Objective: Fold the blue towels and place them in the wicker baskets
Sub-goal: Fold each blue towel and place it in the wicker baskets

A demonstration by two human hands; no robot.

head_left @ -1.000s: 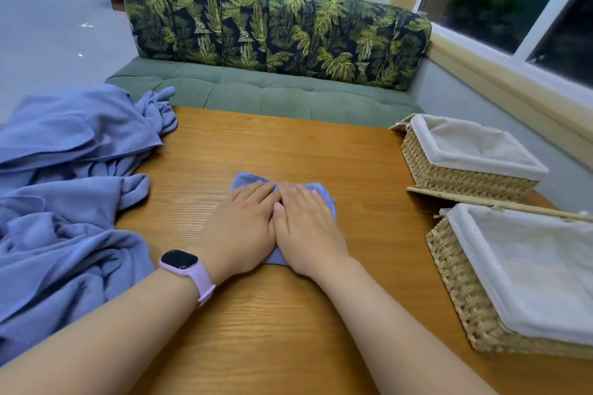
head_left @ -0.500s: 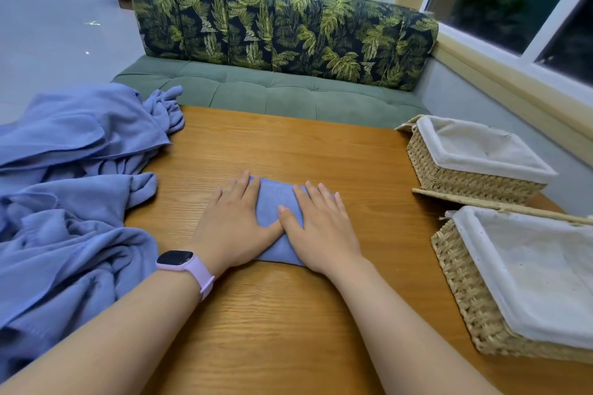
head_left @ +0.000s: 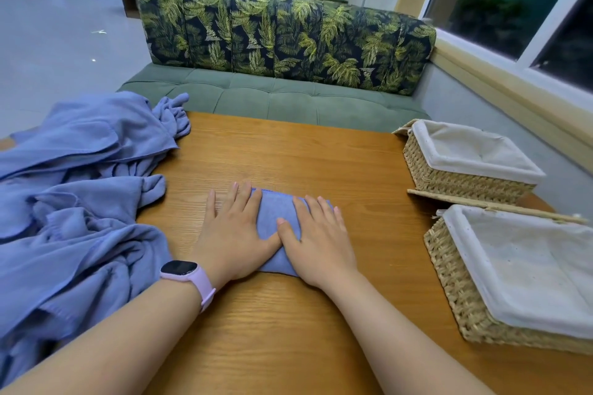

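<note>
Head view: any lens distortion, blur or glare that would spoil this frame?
Head view: wide-angle bending shows at the window frame and table edges; hands, folded towel and near basket stay sharp; lighting soft, no harsh glare, faint shadows only.

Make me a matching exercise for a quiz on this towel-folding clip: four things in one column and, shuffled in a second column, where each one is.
Things
1. folded towel
2. pile of unfolded towels
3. wicker baskets
4. watch

Places
A. heaped at the left side of the table
B. on the left wrist
C. under both hands, left hand and right hand, at the table's middle
D. along the table's right edge, lined with white cloth

Pairs: 1-C, 2-A, 3-D, 4-B
</note>
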